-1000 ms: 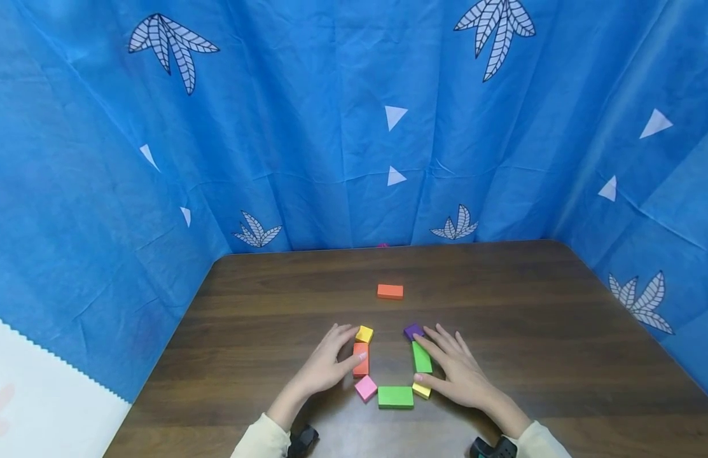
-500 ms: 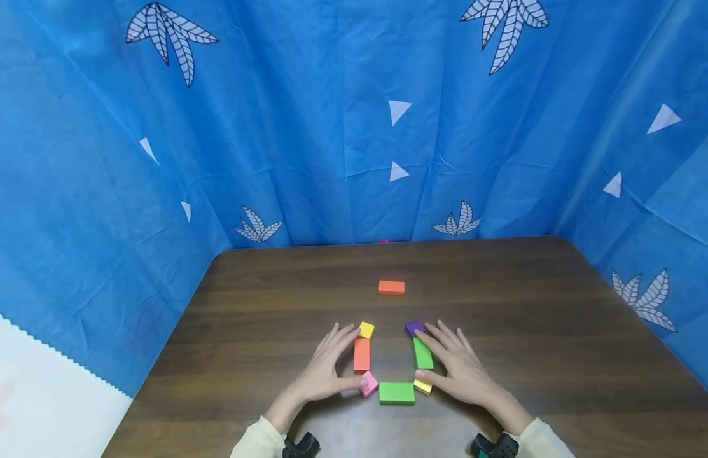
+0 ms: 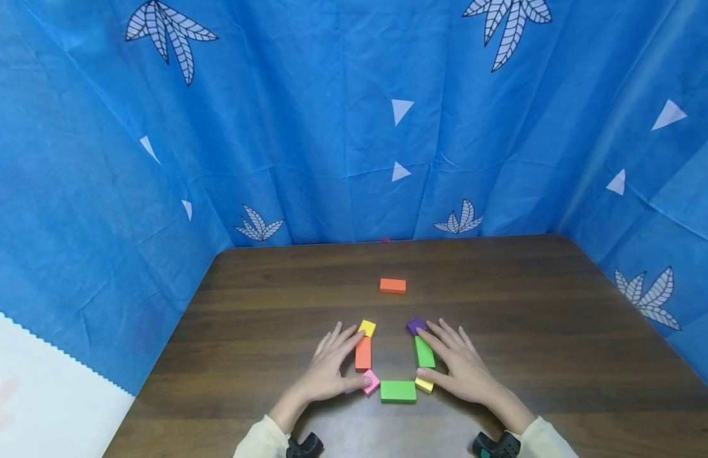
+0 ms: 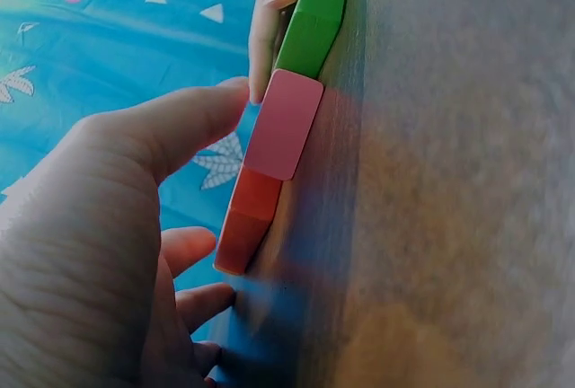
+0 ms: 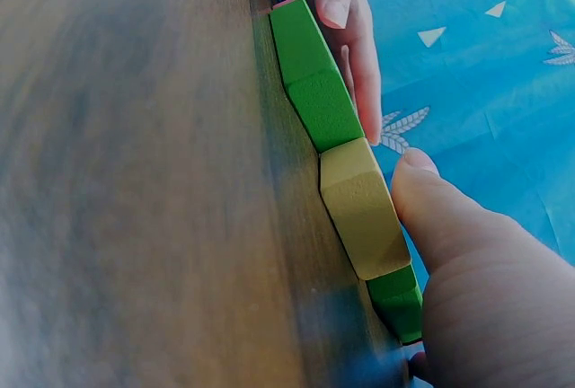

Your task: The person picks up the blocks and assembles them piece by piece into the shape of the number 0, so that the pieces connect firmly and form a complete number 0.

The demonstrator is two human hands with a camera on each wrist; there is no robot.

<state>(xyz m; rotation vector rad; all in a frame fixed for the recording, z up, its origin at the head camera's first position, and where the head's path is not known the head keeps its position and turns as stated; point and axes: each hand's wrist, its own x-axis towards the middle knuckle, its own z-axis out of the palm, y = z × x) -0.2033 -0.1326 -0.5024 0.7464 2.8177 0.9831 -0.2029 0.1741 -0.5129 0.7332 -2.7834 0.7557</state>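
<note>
Wooden blocks form a U on the table. My left hand (image 3: 324,374) lies at its left side, fingers straight and spread. Its thumb touches the pink block (image 3: 373,385) and its index fingertip the yellow block (image 3: 367,327), with an orange block (image 3: 363,356) between them. A green block (image 3: 398,391) makes the bottom of the U. On the right, my right hand (image 3: 467,374) is spread too, its thumb on the pale yellow block (image 5: 364,213) and its index finger over the joint between the purple block (image 3: 414,326) and another green block (image 3: 425,353).
Beyond the U, a separate orange block (image 3: 392,286) lies on the dark wooden table (image 3: 262,305). Blue patterned cloth (image 3: 308,127) hangs behind the table and along both sides. A white cloth corner (image 3: 39,388) shows at the lower left.
My left thumb has moved from the orange block down to the pink one. The pink block now sits closer to the front green block. My right hand has hardly moved.
</note>
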